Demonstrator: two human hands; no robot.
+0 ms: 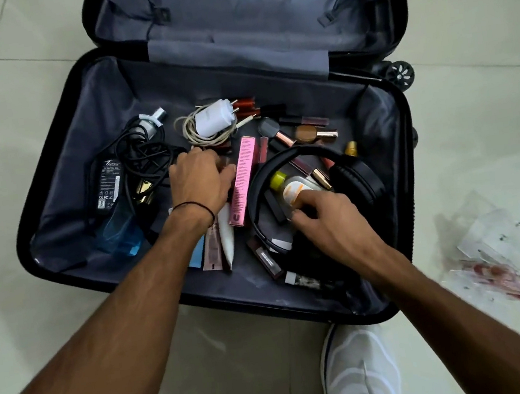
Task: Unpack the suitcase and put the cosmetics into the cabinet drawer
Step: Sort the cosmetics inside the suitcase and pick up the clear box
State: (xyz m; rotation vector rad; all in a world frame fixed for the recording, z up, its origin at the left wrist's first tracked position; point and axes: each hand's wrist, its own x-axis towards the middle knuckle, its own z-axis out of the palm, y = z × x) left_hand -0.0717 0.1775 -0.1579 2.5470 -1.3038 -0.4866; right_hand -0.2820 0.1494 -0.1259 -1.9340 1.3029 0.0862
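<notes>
Cosmetics lie mixed with a black charger (109, 182) and cables across the bottom of the open suitcase (102, 95), which sits on a tiled floor. Near the middle, the left hand (199, 181) rests palm down on the pile, just beside the pink box (245, 179); whether its grip holds anything cannot be told. Toward the right edge, inside the hoop of the headphones (356, 178), the right hand (324, 221) has a narrow grip curled round the white bottle (295, 189). That bottle is probably best lifted straight up through the band, so the headphones stay put.
</notes>
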